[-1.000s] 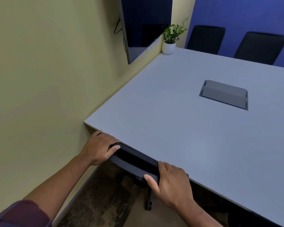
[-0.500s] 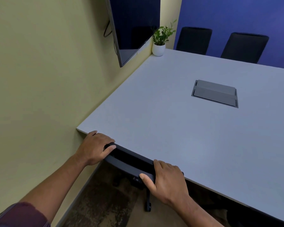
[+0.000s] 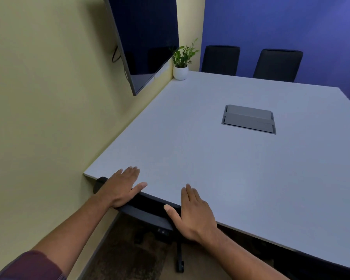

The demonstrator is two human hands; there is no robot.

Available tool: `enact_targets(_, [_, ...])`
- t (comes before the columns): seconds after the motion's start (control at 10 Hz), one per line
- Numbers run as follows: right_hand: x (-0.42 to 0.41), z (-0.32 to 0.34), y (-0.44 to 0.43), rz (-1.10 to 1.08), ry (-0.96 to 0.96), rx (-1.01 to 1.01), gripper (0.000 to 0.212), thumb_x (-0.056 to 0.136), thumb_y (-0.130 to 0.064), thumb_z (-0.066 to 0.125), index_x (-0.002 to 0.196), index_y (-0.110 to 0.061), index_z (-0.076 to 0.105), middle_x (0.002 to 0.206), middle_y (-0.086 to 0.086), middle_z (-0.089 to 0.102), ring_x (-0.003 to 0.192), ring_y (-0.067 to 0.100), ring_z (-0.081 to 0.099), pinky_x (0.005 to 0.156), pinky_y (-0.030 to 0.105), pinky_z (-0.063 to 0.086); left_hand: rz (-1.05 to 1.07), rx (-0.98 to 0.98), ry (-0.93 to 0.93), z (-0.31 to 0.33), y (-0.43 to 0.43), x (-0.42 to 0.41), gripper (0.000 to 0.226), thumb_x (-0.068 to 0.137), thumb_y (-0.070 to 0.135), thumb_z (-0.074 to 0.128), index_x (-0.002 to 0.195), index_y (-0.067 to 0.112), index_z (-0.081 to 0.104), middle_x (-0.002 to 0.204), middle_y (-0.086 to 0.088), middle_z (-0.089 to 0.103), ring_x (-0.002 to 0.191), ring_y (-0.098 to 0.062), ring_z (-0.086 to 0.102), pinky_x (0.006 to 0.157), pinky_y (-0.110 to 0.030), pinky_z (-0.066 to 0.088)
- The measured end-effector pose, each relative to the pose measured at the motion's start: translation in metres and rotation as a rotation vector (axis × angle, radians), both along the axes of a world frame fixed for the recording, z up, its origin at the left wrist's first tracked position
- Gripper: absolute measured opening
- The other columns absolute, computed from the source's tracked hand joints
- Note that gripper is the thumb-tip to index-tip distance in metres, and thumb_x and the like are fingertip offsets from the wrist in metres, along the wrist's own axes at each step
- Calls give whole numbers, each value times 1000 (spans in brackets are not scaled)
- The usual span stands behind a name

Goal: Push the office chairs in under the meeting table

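A black office chair (image 3: 148,214) stands tucked against the near edge of the grey meeting table (image 3: 200,158); only the top of its backrest and part of its base show. My left hand (image 3: 121,188) lies flat with fingers spread over the table edge, its heel on the backrest's left end. My right hand (image 3: 194,214) is flat too, fingers on the table top, thumb beside the backrest's right end. Neither hand grips anything. Two more black chairs (image 3: 220,59) (image 3: 278,64) stand pushed in at the far side.
A yellow wall runs close along the left with a dark screen (image 3: 146,37) mounted on it. A small potted plant (image 3: 181,63) sits at the table's far left corner. A grey cable hatch (image 3: 249,119) is set in the table's middle. A blue wall is behind.
Both hands let go of the chair's backrest and opened flat over the table edge. The backrest sits further in under the table edge than before.
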State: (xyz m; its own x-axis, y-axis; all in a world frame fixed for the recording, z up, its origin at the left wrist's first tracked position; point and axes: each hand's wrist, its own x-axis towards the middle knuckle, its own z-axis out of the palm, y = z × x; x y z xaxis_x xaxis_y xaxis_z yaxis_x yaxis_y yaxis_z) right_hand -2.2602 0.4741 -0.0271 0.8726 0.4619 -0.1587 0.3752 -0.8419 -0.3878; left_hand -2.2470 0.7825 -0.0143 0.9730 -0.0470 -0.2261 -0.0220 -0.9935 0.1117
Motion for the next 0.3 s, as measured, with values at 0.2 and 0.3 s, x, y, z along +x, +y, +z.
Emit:
enact_targets(0.2, [48,-2,-36,-76,-12,8,101,102,-83,11,173,-11,1,182,12,-3,168,30,1,136,51,12,-68,43,-17,5,-73,37,110,90,84,-7,172,10,-2,182,-4,-4,167,-13,-6,135,-38,-5])
enact_targets(0.3, [72,-3,-68,-113,-41,-11,99,103,-81,10,172,-11,-5,182,11,-8,168,30,-5,136,51,6,-80,81,-69,2,-111,59,111,91,83,-8,172,8,-2,182,-6,-4,167,-16,-7,135,-40,-7])
